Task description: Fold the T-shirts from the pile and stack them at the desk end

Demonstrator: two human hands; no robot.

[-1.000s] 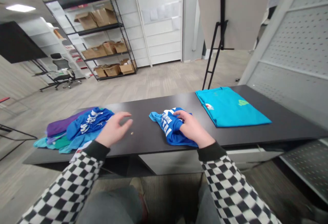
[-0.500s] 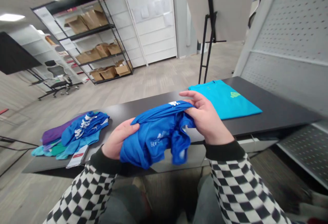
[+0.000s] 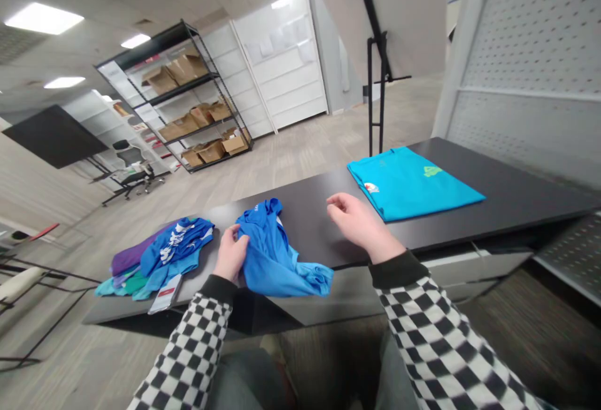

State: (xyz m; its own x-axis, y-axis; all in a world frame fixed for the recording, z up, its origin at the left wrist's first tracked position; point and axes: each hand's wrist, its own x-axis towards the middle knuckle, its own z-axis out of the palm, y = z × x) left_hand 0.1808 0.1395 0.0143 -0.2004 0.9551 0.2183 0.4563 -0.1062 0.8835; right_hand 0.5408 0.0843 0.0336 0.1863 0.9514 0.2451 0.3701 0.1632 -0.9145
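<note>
While the left hand (image 3: 230, 256) pinches the left edge of the rumpled, smooth blue fabric garment (image 3: 271, 255), the right hand (image 3: 354, 219), loosely curled, hovers to the garment's right.

1. Here's the crumpled blue shirt (image 3: 267, 247), a scrap of print showing, too small to read, and the left hand's (image 3: 231, 255) hold on it unclear!
2. Over on the pile of clothes (image 3: 141, 252), a royal-blue garment (image 3: 177, 246), lettering too creased to read.
3. Flat red-and-white item (image 3: 165, 295): text too small!
4. Cardboard boxes (image 3: 186, 125), insides mostly hidden.
5. Checkered sleeves (image 3: 183, 353) cut by the bottom edge, perforated panel (image 3: 535, 41) by the right.
</note>
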